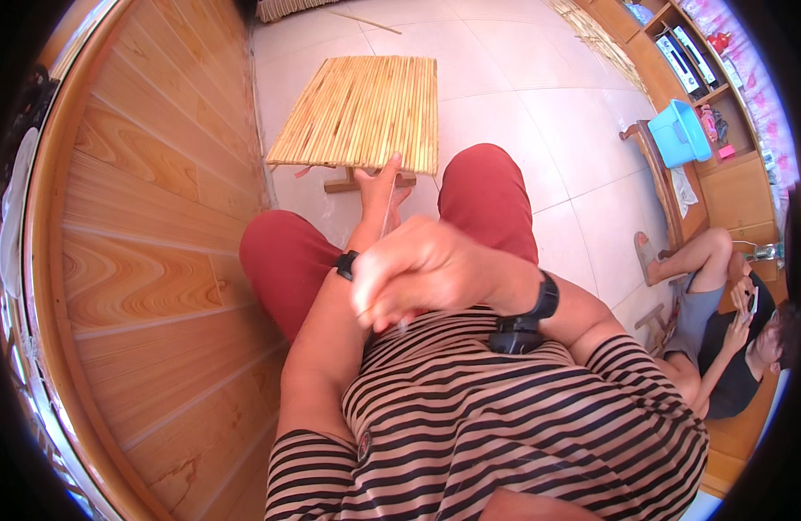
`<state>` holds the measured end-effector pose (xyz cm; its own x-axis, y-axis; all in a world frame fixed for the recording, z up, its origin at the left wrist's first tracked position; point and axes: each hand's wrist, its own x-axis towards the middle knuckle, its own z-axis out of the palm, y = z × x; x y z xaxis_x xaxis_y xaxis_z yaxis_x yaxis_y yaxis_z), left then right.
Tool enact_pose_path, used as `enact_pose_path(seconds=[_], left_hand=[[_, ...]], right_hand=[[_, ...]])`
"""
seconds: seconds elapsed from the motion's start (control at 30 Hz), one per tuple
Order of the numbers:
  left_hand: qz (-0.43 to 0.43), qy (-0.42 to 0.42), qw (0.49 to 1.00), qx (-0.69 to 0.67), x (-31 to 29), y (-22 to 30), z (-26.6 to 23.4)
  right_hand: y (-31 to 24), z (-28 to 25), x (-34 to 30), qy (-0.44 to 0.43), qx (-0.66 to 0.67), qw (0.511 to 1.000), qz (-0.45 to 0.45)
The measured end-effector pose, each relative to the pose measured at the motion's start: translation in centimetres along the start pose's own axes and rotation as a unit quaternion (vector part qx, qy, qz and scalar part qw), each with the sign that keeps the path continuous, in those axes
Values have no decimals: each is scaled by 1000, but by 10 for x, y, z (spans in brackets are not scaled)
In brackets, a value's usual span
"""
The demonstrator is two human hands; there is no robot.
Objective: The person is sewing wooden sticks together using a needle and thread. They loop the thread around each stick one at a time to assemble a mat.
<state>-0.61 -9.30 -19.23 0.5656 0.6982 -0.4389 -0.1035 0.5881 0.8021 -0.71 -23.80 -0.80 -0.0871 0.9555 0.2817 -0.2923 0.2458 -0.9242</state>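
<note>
- Head view: the reed mat [366, 108] lies ahead of the knees, over a wooden stand [338, 186].
- The left hand [380, 189] lays one digit over the mat's near edge, others spread below; whether it pinches cannot be told.
- The blurred right hand [413, 267] is curled, fingertips pressed together, apparently pinching the thread [389, 207].
- The step looks like pulling thread at that edge; the next move likely calls for even tension and a steady mat.
</note>
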Motion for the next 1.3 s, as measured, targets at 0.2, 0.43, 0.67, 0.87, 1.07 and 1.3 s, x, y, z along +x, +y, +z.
enact_pose_path(seconds=[0.2, 0.43, 0.67, 0.87, 1.07, 1.3], left_hand=[[-14, -19, 994, -107, 20, -20, -36], [-23, 113, 977, -177, 39, -43, -135], [-109, 119, 965, -206, 23, -44, -136], [-63, 164, 968, -179, 39, -64, -140], [-64, 172, 965, -189, 43, -68, -145], [-62, 189, 963, -181, 46, -80, -148]], right_hand=[[24, 33, 40, -141, -64, 987, -41], [56, -7, 51, 245, -50, 965, -74], [109, -96, 22, 476, -213, 843, -130], [177, -118, 16, 357, -169, 907, 147], [263, -104, 41, 206, -437, 847, 223], [299, -105, 48, 165, -558, 798, 156]])
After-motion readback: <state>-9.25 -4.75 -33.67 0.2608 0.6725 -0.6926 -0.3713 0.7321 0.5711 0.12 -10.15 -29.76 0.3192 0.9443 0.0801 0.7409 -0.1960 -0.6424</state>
